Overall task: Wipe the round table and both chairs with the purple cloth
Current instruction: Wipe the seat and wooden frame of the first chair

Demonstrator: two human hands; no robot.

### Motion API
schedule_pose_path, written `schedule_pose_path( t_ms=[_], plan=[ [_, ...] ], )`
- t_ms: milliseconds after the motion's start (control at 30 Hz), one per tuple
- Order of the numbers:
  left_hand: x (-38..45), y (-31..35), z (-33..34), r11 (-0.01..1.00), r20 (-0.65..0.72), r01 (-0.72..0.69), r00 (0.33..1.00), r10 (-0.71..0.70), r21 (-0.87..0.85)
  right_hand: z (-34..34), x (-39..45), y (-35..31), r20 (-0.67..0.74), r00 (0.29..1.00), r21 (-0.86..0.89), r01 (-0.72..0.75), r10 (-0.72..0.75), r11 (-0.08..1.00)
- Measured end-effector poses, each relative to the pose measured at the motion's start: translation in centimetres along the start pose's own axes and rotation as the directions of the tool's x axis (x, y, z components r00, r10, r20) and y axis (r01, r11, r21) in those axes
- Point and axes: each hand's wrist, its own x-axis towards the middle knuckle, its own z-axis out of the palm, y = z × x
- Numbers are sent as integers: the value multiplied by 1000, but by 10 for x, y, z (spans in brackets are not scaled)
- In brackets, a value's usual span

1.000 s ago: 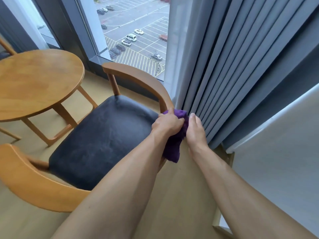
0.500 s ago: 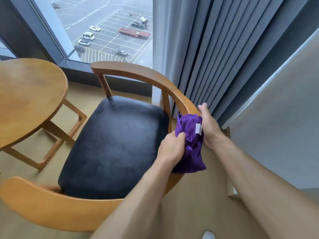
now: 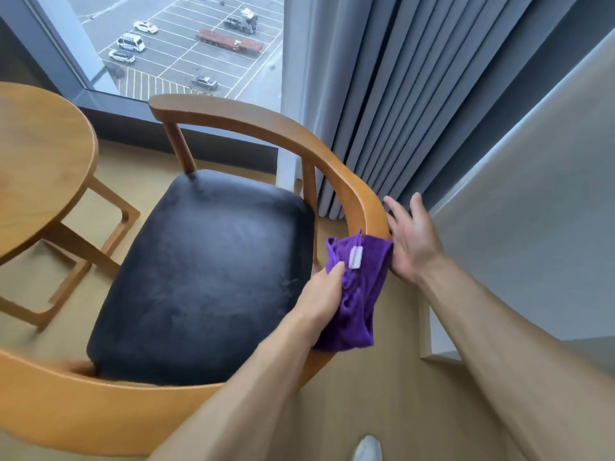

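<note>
The purple cloth (image 3: 361,284) is draped over the curved wooden armrest (image 3: 336,168) of the chair (image 3: 206,277), on the side nearest the curtain (image 3: 416,94), and hangs down the inner face in a bunched fold with a small white label showing. The left hand (image 3: 324,294) grips the cloth from the seat side, fingers curled into the fabric. The right hand (image 3: 411,241) lies on the outer side of the same rail with its fingers straight and spread, pressing against the edge of the cloth and the wood; it holds nothing.

The rail runs as one long arc, from the upright posts near the window (image 3: 186,51) round to the near end at the bottom left of the view. The cloth sits about midway along it, between the two hands, so a wipe has to follow that arc in either direction. The left hand is the one that carries the cloth.

The cloth looks soft and plush (probably microfibre), and should slide easily over the smooth, lacquered wood. The seat cushion is dark, slightly sheened and padded. The round wooden surface (image 3: 40,161) stands well apart to the left, past the chair.
</note>
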Motion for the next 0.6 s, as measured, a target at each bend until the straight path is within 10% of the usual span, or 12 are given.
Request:
schedule_pose_path(
  t_ms=[200,333,467,600],
  plan=[
    [50,83,32,888,-154,-443,875,458,125,4,-2,4,6,1000,93,-26,26,995],
    [81,75,22,935,-121,-354,928,351,-2,4,3,3,40,999,151,3,-10,989],
    [34,11,8,963,46,82,996,-72,-258,7,5,8,-47,999,26,27,-26,999],
    [-31,-2,9,990,-91,-142,986,141,-8,3,14,12,-107,992,-19,66,-67,998]
  ],
)
